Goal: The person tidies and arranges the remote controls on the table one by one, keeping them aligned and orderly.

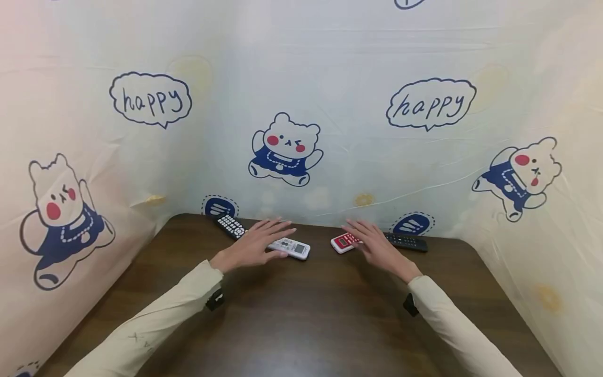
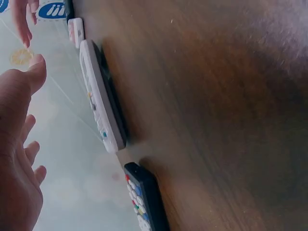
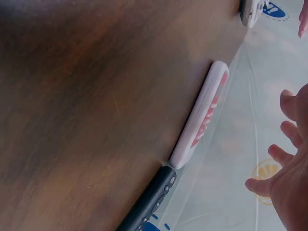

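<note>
Above the white remote control (image 1: 297, 248) my left hand (image 1: 254, 243) hovers with its fingers extended, holding nothing. In the left wrist view that white remote (image 2: 103, 101) lies on the table with a gap below the hand. Behind the left hand a black remote with pale buttons (image 1: 230, 225) shows partly. My right hand (image 1: 377, 246) is held over a red and white remote (image 1: 343, 242), its fingers spread and nothing in them. The right wrist view shows this red and white remote (image 3: 202, 115) end to end with a slim black remote (image 3: 149, 202).
The remotes lie in a row near the far edge of a dark wooden table (image 1: 301, 314). Right behind that edge hangs a pale curtain (image 1: 348, 131) printed with bears and "happy" bubbles, and it closes in on both sides too.
</note>
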{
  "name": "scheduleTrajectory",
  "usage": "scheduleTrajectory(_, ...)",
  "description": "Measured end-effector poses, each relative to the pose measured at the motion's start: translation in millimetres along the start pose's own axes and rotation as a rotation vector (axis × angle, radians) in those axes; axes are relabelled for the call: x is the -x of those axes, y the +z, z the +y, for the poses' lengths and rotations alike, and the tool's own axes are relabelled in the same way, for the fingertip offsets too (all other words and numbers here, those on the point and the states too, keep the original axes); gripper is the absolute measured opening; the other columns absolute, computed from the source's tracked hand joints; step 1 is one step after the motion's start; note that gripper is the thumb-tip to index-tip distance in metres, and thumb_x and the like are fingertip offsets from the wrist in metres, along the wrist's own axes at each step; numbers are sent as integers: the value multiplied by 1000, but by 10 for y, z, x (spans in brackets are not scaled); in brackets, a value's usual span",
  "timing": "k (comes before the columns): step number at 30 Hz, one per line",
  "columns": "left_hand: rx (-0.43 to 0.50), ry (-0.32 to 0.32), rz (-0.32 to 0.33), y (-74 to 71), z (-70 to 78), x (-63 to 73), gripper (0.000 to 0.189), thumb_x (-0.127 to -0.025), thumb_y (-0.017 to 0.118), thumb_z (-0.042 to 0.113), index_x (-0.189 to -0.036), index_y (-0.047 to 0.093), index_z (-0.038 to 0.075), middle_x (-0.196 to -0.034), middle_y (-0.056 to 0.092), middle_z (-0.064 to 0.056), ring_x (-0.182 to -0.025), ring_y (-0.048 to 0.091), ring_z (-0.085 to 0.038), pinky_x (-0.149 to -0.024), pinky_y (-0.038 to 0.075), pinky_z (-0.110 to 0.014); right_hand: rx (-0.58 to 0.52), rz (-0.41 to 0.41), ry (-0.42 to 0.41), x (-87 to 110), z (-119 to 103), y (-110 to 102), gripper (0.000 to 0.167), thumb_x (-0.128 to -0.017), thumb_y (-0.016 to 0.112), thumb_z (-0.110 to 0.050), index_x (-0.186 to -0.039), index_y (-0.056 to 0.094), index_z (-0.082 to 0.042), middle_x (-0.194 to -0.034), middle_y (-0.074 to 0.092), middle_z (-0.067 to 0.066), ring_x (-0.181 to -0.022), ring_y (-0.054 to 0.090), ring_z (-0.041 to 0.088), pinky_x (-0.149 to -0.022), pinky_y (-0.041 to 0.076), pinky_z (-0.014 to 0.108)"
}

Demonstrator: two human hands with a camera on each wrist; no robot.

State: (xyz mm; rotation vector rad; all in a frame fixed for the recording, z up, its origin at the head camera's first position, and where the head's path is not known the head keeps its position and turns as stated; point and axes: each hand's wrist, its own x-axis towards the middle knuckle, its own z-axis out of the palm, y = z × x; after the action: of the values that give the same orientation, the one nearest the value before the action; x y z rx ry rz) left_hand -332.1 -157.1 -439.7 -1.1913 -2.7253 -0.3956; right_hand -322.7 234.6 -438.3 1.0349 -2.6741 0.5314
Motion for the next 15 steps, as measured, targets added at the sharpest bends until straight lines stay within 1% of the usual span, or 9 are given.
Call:
scheduleTrajectory(2,3,-5,2,-3,-16,-32,69,-102,64,45,-162,41,20,-170,33,-9,-160,21,-37,-129,16,-62,4,4,-10,-5,35,4,58,-102,65,-2,-157,48,-8,-165,41,18,-154,31,43,-124,23,68)
scheduleTrajectory(5,23,-41,3,-32,-40,-66,67,-102,66,41,-161,43,21,-169,35,-9,-160,22,-35,-129,18,-60,8,-2,-28,-52,81,25,57,-102,64,-2,-157,47,-7,-165,41,17,-153,34,41,-124,30,61)
scheduleTrajectory(7,40,-54,0,-25,-51,-108,65,-102,66,38,-161,44,20,-169,36,-9,-159,23,-36,-128,21,-61,3,-2,-22,-68,112,29,57,-102,64,-2,-157,48,-7,-165,41,17,-152,36,40,-123,34,59)
scheduleTrajectory(12,76,-57,-21,49,-41,-192,63,-104,65,37,-160,45,20,-168,38,-10,-158,26,-38,-124,30,-63,-9,8,10,-56,186,40,56,-100,66,1,-154,51,-6,-162,44,20,-148,41,43,-116,42,61)
scheduleTrajectory(15,83,-66,-25,100,-47,-203,61,-104,65,35,-159,46,20,-167,40,-10,-158,27,-38,-124,31,-63,-2,-3,20,-55,225,79,54,-101,65,-1,-153,52,-6,-161,45,21,-147,42,43,-113,45,62)
